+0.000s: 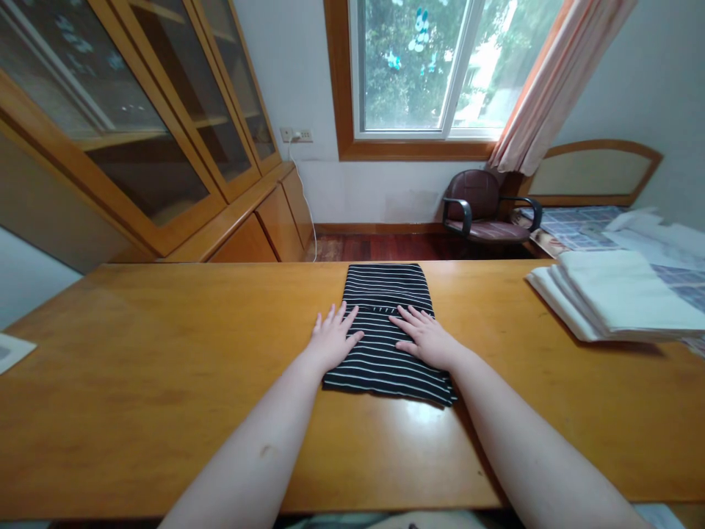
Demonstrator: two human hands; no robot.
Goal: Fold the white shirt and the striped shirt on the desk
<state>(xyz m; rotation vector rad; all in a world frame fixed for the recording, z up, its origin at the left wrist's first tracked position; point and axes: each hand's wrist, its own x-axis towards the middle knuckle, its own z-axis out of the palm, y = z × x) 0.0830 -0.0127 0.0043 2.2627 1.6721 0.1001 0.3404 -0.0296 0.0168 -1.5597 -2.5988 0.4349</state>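
A black cloth with thin white stripes (385, 353) lies folded into a long panel on the wooden table (165, 382), its far end at the table's far edge. Across its middle runs a crosswise line where the stripes break, perhaps a seam or fold. My left hand (332, 342) rests flat on the cloth's left edge, fingers spread. On the right side, my right hand (427, 338) lies flat with its fingers apart, pointing forward and inward. Both palms press on the fabric without gripping it. The near right corner shows several uneven layers.
A stack of folded white cloth (617, 294) sits at the table's right. At the left edge lies a sheet of paper (14, 351). Beyond the table stand a glass-fronted cabinet (220, 184), an office chair (485, 209) and a bed (584, 220).
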